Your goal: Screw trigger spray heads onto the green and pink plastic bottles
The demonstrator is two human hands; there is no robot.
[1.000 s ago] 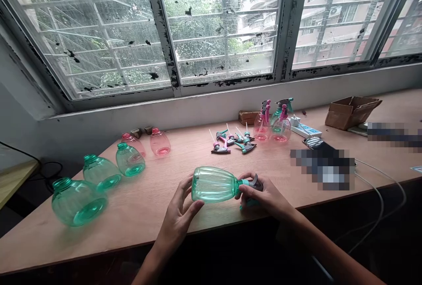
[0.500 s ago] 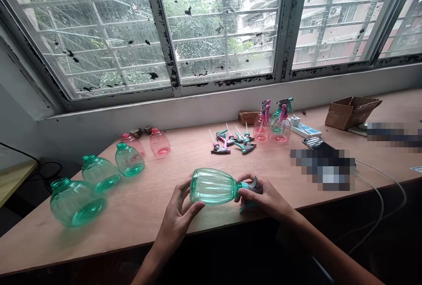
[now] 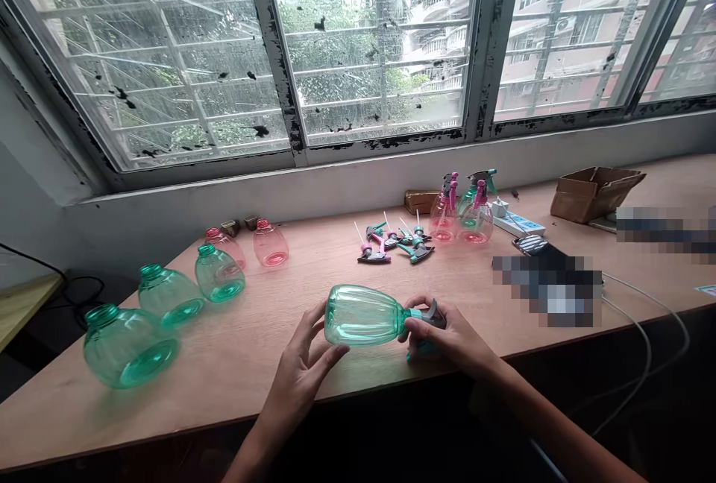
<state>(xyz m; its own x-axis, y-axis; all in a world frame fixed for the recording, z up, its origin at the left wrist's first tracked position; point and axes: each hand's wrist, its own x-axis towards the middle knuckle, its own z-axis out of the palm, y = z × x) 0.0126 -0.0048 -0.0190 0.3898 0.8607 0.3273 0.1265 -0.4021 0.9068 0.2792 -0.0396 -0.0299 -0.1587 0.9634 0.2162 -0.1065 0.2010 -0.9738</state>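
Between the left hand point(image 3: 305, 364), loosely curled in hold of its base, and the right hand point(image 3: 450, 330), closed around its spray head point(image 3: 435, 316), the green bottle point(image 3: 363, 315) lies sideways and could slip if twisted against that light left grip.

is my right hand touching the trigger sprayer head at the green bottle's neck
Touching: the head view shows your right hand wrapped around the trigger sprayer head.
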